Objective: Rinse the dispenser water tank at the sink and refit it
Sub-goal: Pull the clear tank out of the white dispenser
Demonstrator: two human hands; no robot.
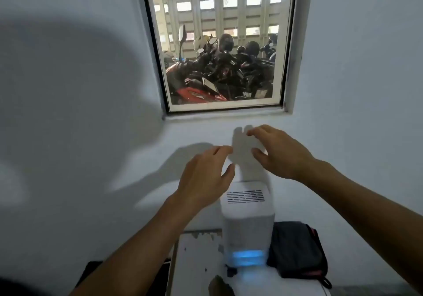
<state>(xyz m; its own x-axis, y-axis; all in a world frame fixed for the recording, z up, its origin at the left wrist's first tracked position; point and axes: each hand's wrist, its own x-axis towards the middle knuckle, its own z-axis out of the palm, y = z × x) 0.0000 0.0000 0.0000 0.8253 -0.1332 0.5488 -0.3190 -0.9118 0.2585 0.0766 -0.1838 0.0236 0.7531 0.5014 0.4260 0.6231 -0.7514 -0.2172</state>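
Two bare hands, left hand (206,174) and right hand (281,152), fingers spread, holding nothing, over one smooth white boxy dispenser (247,222) with slotted top, one soft black pouch (297,250) beside it

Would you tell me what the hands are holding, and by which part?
Nothing: both the left hand and right hand hover open above the white dispenser.

A white dispenser (247,218), lit blue near its base, is seen on a worn white surface (196,263) beside a dark pouch (297,250). The left hand (206,176) and right hand (281,154) are held spread above it, below a window (220,42) onto parked motorcycles (217,76).
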